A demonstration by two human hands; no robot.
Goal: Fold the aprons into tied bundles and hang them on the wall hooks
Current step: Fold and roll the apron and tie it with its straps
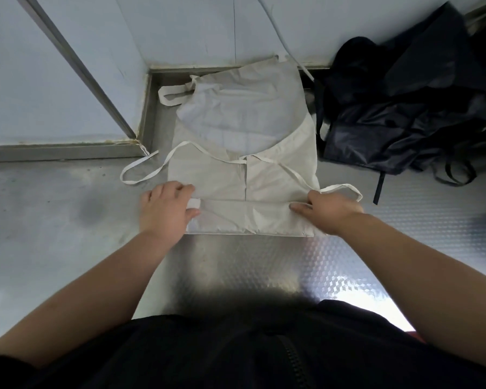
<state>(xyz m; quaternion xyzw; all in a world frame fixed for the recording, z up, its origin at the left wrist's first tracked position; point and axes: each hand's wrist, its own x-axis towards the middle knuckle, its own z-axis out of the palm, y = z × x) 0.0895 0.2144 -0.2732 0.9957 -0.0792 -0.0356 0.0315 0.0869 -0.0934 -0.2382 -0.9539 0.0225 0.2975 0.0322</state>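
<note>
The cream-white cloth apron (244,130) lies flat on the embossed steel counter (236,270), its near edge turned up in a narrow fold. The left hand (166,209) pinches the fold's left end between thumb and curled fingers. The right hand (327,210) pinches its right end. A heap of black strapped cloth (404,108) sits just right of the apron.

A cream apron (244,153) lies flat on the steel bench (54,220), its near edge turned up into a narrow folded band. The left grip (166,209) pinches the band's left end, and the right grip (324,210) pinches its right end. One tie strap (141,175) loops out to the left, another (345,189) to the right. A heap of dark aprons (404,113) sits just beside it, against the pale wall (180,29)
</note>
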